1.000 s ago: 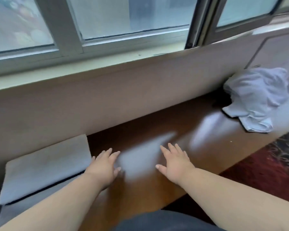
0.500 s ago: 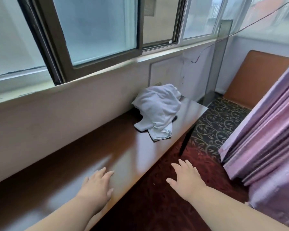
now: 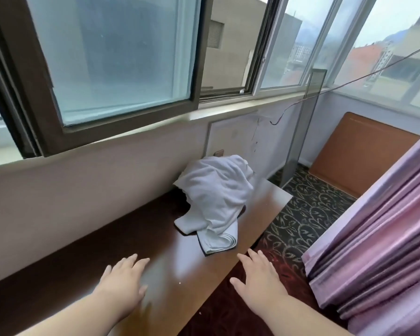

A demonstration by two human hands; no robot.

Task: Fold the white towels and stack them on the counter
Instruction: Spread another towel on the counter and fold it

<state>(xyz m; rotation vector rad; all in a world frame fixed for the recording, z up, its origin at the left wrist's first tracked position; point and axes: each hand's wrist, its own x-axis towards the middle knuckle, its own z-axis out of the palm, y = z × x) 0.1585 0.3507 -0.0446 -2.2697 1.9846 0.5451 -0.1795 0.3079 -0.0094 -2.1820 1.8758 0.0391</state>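
a crumpled heap of white terry-cloth towels (image 3: 216, 197) is lying at the far right end of the long dark brown glossy wooden counter (image 3: 95, 251), against the pale wall under the window, with one folded-over hemmed edge spilling toward the counter's front edge. the left hand (image 3: 124, 281) is hovering low over the counter with fingers straight and spread, holding nothing, and the right hand (image 3: 258, 278) is reaching past the counter's front edge, over the dark red patterned carpet (image 3: 308, 209), likewise flat and empty. both are near the heap but not touching it. the cloth is looking soft, light and limp, so it will probably sag and drape rather than keep any shape, and layers may be tangling together. the hemmed edge nearest the hands seems the best place to pinch, then finding two corners to shake one towel free.
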